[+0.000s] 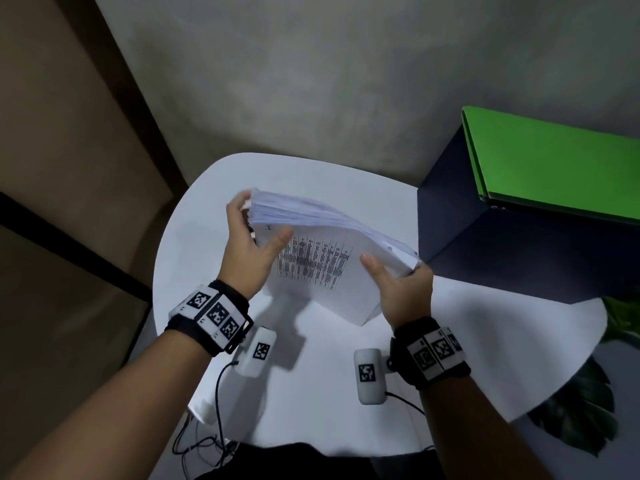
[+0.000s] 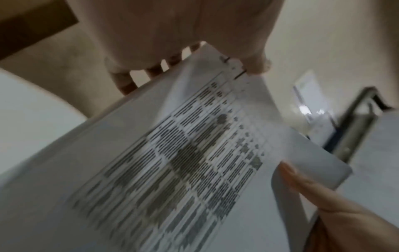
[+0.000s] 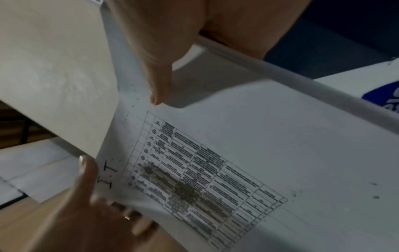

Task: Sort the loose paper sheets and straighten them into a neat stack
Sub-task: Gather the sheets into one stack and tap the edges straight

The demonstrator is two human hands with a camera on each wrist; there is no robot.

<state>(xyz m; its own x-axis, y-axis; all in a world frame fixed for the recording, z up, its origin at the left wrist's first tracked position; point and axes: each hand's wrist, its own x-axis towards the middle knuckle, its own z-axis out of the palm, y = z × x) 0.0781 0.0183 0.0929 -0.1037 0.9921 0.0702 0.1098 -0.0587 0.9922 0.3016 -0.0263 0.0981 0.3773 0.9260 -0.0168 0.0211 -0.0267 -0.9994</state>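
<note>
Both hands held one thick bundle of paper sheets (image 1: pixel 322 258) tilted on edge above the white counter (image 1: pixel 311 375). The left hand (image 1: pixel 247 252) formed the grip at the upper far corner, fingers curled behind the bundle and thumb laid across the printed top sheet (image 3: pixel 194 179). The right hand (image 1: pixel 403 289) clamped the lower near corner, thumb on the face of the page, fingers hidden underneath. The bundle's lowest corner hung just above the counter or barely touched it; the head view did not settle which. Along the upper side the sheet edges fanned out unevenly, so the stack was gathered but not yet square.

By appearance, the step in hand was jogging the collected sheets into line. The next move likely called for loosening both holds a little, standing the bundle on one long edge and tapping it on the counter until the stray edges dropped level, then repeating on a short edge. Too slack a hold risked letting the sheets spill.

Around the bundle the rounded counter carried only its shadow. A dark blue cabinet (image 1: pixel 512 244) stood at the right with a green folder (image 1: pixel 554 161) on top. A grey plastered wall (image 1: pixel 311 81) rose behind, and leaves of a plant (image 1: pixel 581 410) showed below the counter's right rim.
</note>
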